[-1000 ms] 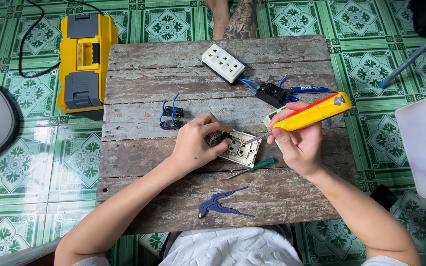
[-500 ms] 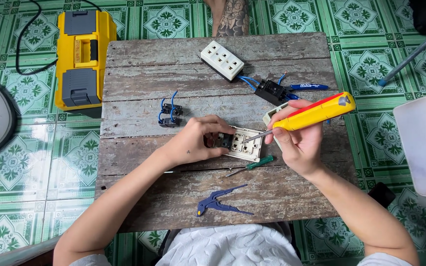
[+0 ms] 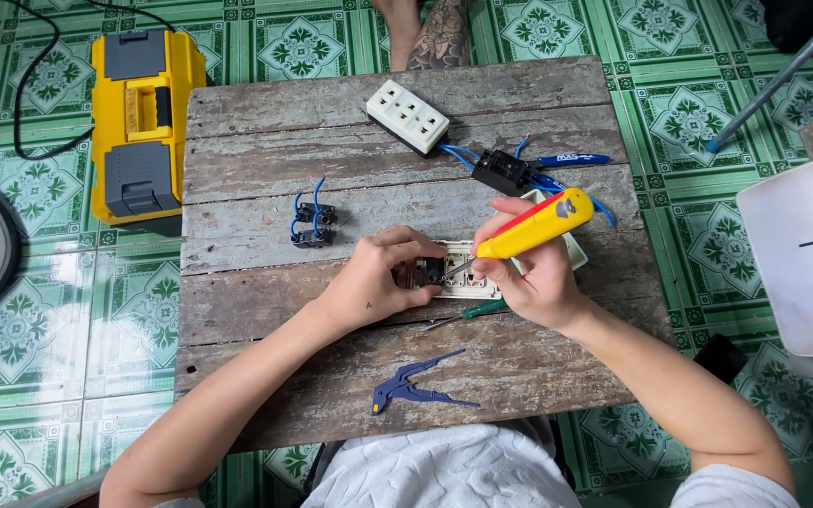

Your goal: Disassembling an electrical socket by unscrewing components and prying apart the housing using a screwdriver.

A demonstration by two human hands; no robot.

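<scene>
My right hand (image 3: 531, 278) grips a yellow and red screwdriver (image 3: 531, 226), its tip set into a white socket plate (image 3: 470, 282) lying on a weathered wooden table (image 3: 331, 141). My left hand (image 3: 380, 278) pinches a small black module at the plate's left end and holds it steady. A green-handled screwdriver (image 3: 474, 312) lies just below the plate, between my hands.
A white multi-socket block (image 3: 408, 115) with blue wires runs to a black part (image 3: 501, 171). Two small black modules with blue wires (image 3: 310, 226) sit left of centre. Blue pliers (image 3: 411, 386) lie near the front edge. A yellow toolbox (image 3: 143, 122) stands on the tiled floor at left.
The socket plate and both hands have shifted slightly; the left hand now pinches the black module at the plate's left end while the screwdriver tip stays in it.
</scene>
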